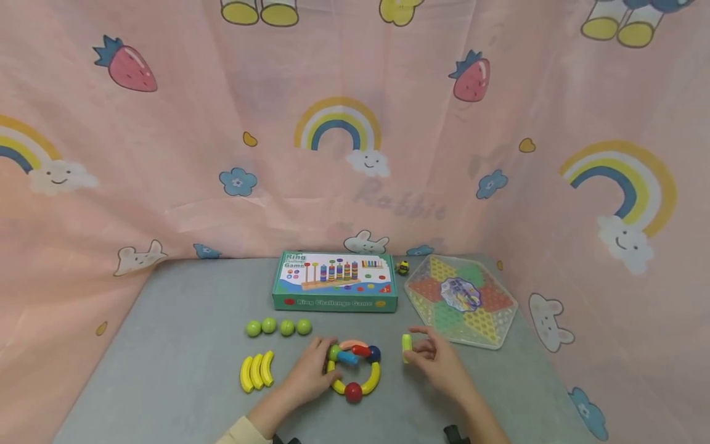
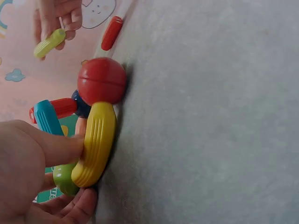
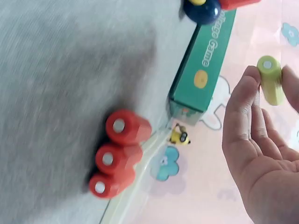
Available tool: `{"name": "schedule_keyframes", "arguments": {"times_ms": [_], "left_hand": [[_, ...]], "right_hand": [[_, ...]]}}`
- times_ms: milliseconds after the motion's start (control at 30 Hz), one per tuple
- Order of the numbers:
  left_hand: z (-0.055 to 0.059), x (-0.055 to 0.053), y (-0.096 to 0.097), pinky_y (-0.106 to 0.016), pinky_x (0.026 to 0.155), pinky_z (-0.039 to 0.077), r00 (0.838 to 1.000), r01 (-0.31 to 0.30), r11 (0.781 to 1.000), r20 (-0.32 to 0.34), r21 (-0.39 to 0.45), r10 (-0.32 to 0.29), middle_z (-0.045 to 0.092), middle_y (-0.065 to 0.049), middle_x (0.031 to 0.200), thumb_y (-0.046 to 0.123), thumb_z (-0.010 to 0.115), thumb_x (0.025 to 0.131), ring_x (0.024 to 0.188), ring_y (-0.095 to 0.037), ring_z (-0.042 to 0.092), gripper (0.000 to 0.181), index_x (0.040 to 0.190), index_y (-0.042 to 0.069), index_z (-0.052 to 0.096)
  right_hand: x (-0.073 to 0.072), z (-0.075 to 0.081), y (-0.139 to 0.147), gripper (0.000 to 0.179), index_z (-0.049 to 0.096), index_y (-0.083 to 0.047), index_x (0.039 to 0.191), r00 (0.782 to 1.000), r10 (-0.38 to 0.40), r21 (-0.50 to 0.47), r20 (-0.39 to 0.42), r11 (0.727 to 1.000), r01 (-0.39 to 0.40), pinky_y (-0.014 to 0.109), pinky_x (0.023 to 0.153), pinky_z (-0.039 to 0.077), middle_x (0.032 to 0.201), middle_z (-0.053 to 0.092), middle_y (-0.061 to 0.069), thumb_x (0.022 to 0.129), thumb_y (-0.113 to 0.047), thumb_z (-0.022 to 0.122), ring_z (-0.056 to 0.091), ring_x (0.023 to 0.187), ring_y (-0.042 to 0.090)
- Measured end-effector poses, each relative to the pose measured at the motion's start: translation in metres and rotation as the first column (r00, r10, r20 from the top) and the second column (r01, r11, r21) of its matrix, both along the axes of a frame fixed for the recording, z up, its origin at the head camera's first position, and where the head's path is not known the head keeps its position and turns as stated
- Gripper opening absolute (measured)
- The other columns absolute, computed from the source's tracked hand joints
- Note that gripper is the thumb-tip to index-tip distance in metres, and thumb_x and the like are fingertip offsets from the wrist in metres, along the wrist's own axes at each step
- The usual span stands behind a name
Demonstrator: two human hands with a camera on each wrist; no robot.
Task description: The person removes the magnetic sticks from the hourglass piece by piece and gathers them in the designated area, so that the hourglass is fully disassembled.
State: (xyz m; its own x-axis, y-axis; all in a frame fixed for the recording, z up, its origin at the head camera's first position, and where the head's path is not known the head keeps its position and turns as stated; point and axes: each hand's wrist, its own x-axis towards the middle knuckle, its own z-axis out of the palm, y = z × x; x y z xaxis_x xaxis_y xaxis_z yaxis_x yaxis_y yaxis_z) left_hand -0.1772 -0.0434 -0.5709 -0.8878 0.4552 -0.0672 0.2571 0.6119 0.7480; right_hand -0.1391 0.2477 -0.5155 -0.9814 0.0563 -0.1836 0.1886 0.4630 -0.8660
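On the grey table lies a ring of magnetic building pieces, with curved yellow rods, a red ball, a dark blue ball and a green ball. A blue rod and a red rod point inward from the balls. My left hand grips the ring's left side, thumb on a curved yellow rod and fingers by the green ball. Right of the ring, my right hand pinches a light yellow-green magnetic rod between thumb and fingertips, raised off the table.
Several green balls and several curved yellow rods lie at the left. Behind stands a ring game box, beside a small bee figure. A hexagonal game board lies back right. Three red rods sit near the right hand.
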Motion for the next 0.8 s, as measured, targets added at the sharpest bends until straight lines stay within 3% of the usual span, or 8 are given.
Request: {"name": "schedule_keyframes", "arguments": {"times_ms": [233,467,600,700,800], "left_hand": [[-0.002,0.003,0.001,-0.052,0.099,0.050,0.999,-0.048,0.998,-0.024,-0.049,0.047,0.050,-0.016,0.128,0.040,0.070,0.094,0.115,-0.029,0.054,0.066,0.141,0.000,0.046],[-0.007,0.001,-0.001,-0.054,0.103,0.048,0.999,-0.035,0.999,-0.019,-0.016,0.035,0.055,-0.017,0.131,0.027,0.073,0.093,0.123,-0.033,0.056,0.061,0.141,0.001,0.047],[-0.007,0.003,-0.002,-0.056,0.105,0.046,0.999,-0.044,0.999,-0.007,-0.010,0.043,0.053,-0.018,0.136,0.042,0.076,0.089,0.126,-0.035,0.054,0.077,0.146,0.001,0.044],[-0.004,0.006,0.000,-0.058,0.104,0.046,0.997,-0.066,0.998,0.040,-0.022,0.066,0.051,-0.018,0.136,0.057,0.082,0.078,0.123,-0.035,0.052,0.098,0.148,0.002,0.041],[-0.001,0.008,0.003,-0.059,0.102,0.046,0.994,-0.081,0.996,0.075,-0.025,0.082,0.050,-0.017,0.134,0.062,0.086,0.068,0.120,-0.034,0.051,0.111,0.149,0.002,0.039]], "right_hand": [[0.005,0.005,0.018,0.040,0.060,-0.008,0.131,0.999,-0.047,0.006,0.001,0.999,0.047,0.031,0.070,0.056,0.099,0.076,0.007,0.094,-0.016,0.071,0.072,0.088,0.024],[0.008,0.003,0.038,0.045,0.058,-0.005,0.135,0.997,-0.076,0.066,0.002,0.995,0.076,0.033,0.071,0.057,0.104,0.075,0.012,0.095,-0.023,0.071,0.074,0.089,0.024],[0.010,0.001,0.047,0.044,0.060,-0.005,0.134,0.996,-0.094,0.129,-0.010,0.987,0.094,0.034,0.070,0.058,0.106,0.075,0.014,0.095,-0.023,0.071,0.074,0.089,0.023],[0.010,-0.001,0.054,0.043,0.061,-0.005,0.132,0.994,-0.105,0.174,-0.019,0.979,0.107,0.033,0.069,0.058,0.106,0.075,0.015,0.094,-0.022,0.072,0.074,0.089,0.023],[0.009,-0.003,0.060,0.043,0.062,-0.004,0.131,0.994,-0.108,0.216,-0.019,0.970,0.110,0.034,0.067,0.059,0.105,0.074,0.015,0.093,-0.022,0.073,0.073,0.088,0.024]]}}
